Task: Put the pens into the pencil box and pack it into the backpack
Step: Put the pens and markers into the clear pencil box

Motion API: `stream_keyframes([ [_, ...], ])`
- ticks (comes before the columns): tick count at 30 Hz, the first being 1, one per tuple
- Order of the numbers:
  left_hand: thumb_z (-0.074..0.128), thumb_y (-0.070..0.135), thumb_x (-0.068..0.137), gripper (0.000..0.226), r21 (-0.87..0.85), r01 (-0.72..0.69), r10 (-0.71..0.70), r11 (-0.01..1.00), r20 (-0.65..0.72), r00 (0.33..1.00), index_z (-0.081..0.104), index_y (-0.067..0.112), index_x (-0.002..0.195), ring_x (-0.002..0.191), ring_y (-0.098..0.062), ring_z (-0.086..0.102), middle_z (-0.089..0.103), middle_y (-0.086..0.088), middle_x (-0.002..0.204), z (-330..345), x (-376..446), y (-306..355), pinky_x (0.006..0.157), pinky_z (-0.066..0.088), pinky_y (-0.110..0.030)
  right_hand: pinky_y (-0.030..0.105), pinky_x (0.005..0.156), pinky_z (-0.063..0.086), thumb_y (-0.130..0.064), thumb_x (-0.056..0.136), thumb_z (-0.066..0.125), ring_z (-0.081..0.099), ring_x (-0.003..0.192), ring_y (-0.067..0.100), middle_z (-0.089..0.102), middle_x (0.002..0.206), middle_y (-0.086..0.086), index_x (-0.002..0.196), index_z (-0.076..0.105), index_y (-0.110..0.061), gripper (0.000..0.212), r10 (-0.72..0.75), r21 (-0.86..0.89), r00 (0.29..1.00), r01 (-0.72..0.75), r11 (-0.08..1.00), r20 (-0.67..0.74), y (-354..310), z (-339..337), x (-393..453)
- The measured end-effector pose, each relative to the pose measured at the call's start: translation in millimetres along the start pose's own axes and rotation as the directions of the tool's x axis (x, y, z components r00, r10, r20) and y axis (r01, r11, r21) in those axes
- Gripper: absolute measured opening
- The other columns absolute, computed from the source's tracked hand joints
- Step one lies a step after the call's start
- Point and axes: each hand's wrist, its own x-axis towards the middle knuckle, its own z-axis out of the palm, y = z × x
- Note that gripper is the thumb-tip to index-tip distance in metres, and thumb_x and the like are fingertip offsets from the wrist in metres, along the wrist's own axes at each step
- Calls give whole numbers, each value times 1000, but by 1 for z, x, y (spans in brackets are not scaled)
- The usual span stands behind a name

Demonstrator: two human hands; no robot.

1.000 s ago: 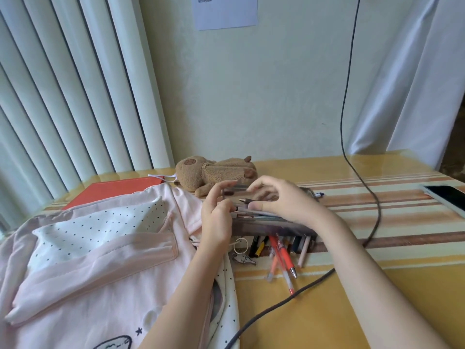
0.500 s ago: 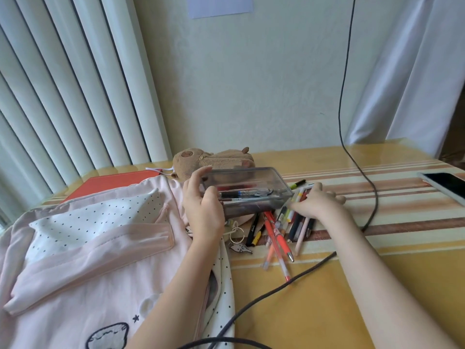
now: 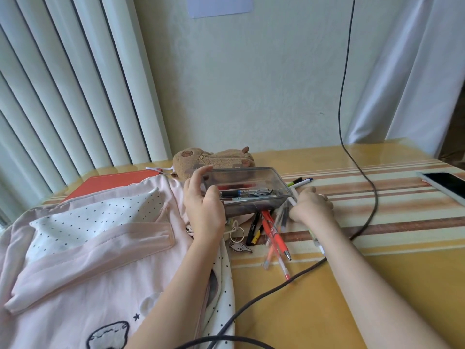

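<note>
**Left hand lifts the pencil box; right hand gathers pens on the table**

Left hand [image 3: 203,210]: fingers and thumb curled round the left end of the pencil box [image 3: 247,191], thumb on the near wall, fingers over the far rim. The box is clear, grey-tinted plastic, held above the table and tilted slightly. Inside it lie a few pens, one blue and one red visible through the wall.

Right hand [image 3: 310,207]: curled down onto the table just right of the box, fingers closed round a bunch of pens [image 3: 283,217]; a white barrel sticks out above the knuckles.

Loose pens [image 3: 273,233] remain on the table below the box: red and orange ones fanned toward the near edge, a black one beside them. Two more pens [image 3: 300,182] lie just behind the right hand.

Backpack [image 3: 95,248]: pink with dotted white panels, lying flat at left, touching the left wrist. A key ring with a charm [image 3: 239,244] sits at its edge.

Surroundings: brown plush toy [image 3: 214,159] behind the box; red folder [image 3: 113,182] under the backpack's far side; black cable [image 3: 362,222] crossing the yellow striped table [image 3: 377,285]; phone [image 3: 445,185] at far right.
</note>
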Motion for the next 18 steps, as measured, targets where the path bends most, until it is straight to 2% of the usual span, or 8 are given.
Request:
stream_keyframes([
  [3, 45, 1, 74, 48, 6, -5, 5, 1000, 1, 1000, 63, 27, 111, 105, -2, 52, 61, -1, 116, 0, 0, 1, 96, 46, -34, 30, 66, 41, -18, 87, 58, 57, 94, 32, 59, 103, 14, 113, 49, -2, 32, -65, 58, 997, 68, 996, -48, 6, -1, 5],
  [5, 45, 1, 73, 49, -9, -2, 2, 1000, 2, 1000, 63, 28, 109, 107, -5, 53, 60, 1, 115, 0, -1, 1, 96, 47, -37, 27, 52, 34, -11, 87, 55, 52, 66, 24, 53, 76, 8, 88, 53, -4, 8, -111, 142, 992, 117, 983, -53, 12, -5, 8],
  [6, 45, 1, 72, 49, -17, -2, 2, 1000, 3, 1000, 63, 29, 108, 108, -6, 53, 60, 1, 115, 0, -1, 1, 97, 47, -38, 27, 48, 32, -10, 86, 56, 47, 59, 21, 49, 70, 6, 82, 50, -5, 9, -118, 210, 992, 126, 970, -50, 15, -8, 10],
  [9, 45, 1, 71, 50, -19, -5, 5, 1000, 0, 1000, 63, 31, 107, 107, -5, 53, 61, 1, 115, 0, 0, 1, 99, 45, -39, 28, 49, 40, -18, 85, 65, 51, 54, 19, 54, 67, 6, 88, 54, -3, 19, -158, 450, 987, 155, 879, -31, 20, -16, 14],
  [12, 45, 2, 71, 50, -33, -1, 1, 999, 3, 1000, 63, 32, 107, 105, -6, 54, 61, 1, 114, 0, 0, -1, 96, 47, -41, 32, 54, 54, -19, 88, 66, 60, 51, 25, 61, 66, 11, 92, 60, -2, 19, -262, 698, 965, 196, 688, -13, 18, -27, 10],
  [15, 44, 2, 72, 50, -29, 0, 0, 1000, 2, 1000, 63, 30, 108, 101, -2, 53, 60, 0, 114, 0, 0, -2, 95, 47, -37, 31, 55, 55, -22, 93, 60, 64, 53, 27, 65, 75, 15, 92, 59, -6, 16, -338, 772, 938, 267, 576, -72, 10, -38, 4],
  [17, 45, 2, 73, 49, -27, -2, 2, 1000, -1, 1000, 63, 30, 109, 105, -3, 53, 60, 1, 116, 1, 1, -2, 95, 47, -35, 31, 57, 53, -25, 95, 56, 66, 59, 30, 66, 75, 14, 82, 55, -10, 20, -370, 746, 923, 318, 585, -103, 5, -39, 1],
  [18, 45, 1, 73, 49, -30, -2, 2, 1000, -1, 1000, 63, 30, 109, 107, -4, 53, 60, 2, 116, 1, 1, -2, 95, 47, -34, 30, 56, 47, -27, 95, 55, 64, 63, 31, 61, 71, 11, 74, 51, -13, 26, -375, 707, 919, 346, 617, -123, 3, -38, 1],
])
